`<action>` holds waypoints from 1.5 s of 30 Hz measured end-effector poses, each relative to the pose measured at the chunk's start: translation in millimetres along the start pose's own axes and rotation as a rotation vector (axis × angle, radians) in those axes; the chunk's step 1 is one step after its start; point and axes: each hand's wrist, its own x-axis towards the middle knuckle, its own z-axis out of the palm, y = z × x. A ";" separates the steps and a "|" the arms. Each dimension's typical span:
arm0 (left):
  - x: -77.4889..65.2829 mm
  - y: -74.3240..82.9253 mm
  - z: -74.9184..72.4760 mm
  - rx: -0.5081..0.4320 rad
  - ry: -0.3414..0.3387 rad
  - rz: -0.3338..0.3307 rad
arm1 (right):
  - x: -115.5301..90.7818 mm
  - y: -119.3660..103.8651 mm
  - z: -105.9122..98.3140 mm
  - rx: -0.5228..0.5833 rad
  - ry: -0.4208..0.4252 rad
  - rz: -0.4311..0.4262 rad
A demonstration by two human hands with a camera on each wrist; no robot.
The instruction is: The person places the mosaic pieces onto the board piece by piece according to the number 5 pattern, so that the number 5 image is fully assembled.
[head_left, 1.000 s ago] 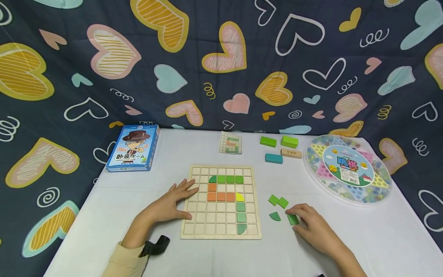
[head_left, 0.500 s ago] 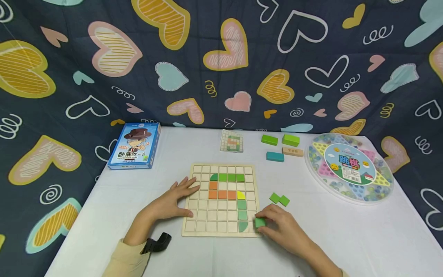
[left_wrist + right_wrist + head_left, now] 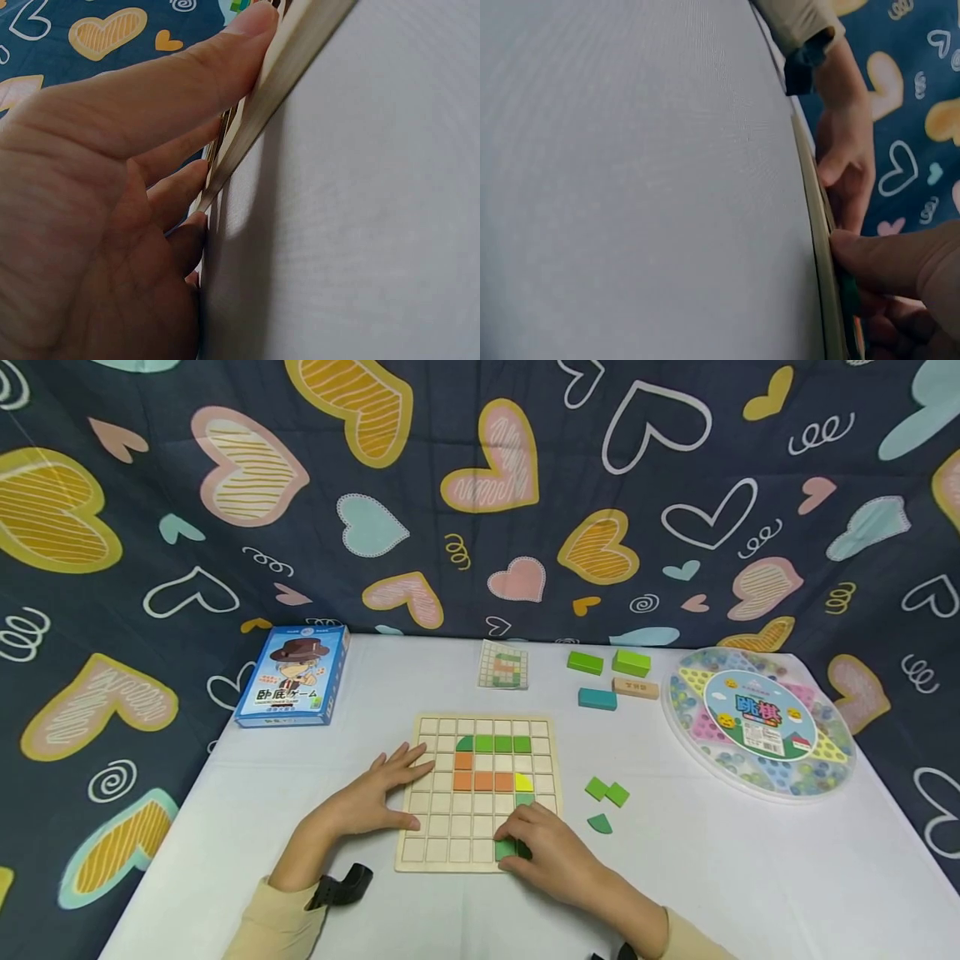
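Note:
A wooden grid board (image 3: 448, 828) lies on the white table, holding green, orange and yellow tiles. My left hand (image 3: 372, 797) rests on its left edge, fingers spread; the left wrist view shows the thumb (image 3: 251, 19) on the rim. Over the board's bottom row, my right hand (image 3: 555, 856) pinches a green square tile (image 3: 506, 850) between thumb and fingers. That hand hides part of the green column in front of it. In the right wrist view the green tile (image 3: 848, 292) is mostly covered by the fingers. Whether it is fully seated in its cell, I cannot tell.
Right of the board lie two light green squares (image 3: 607, 791) and a green quarter-round tile (image 3: 600, 823). Behind the board is a pattern card (image 3: 503, 665). Several blocks (image 3: 597, 698), a round marble game box (image 3: 757, 725) and a blue card box (image 3: 292, 677) stand farther back.
My right hand has carried the green square tile leftward from the loose tiles to the board's bottom row. My left hand has stayed on the board's left edge.

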 end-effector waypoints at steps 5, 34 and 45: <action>-0.5 0.8 -1.6 0.001 0.005 0.001 | 0.3 -0.3 -0.2 -0.023 0.045 -0.021; -1.2 2.7 -0.1 -0.003 0.000 0.013 | -43.7 52.8 -54.0 0.030 0.285 0.299; 0.5 1.7 1.1 0.019 0.012 0.013 | -2.2 -7.3 -4.5 0.099 -0.011 0.032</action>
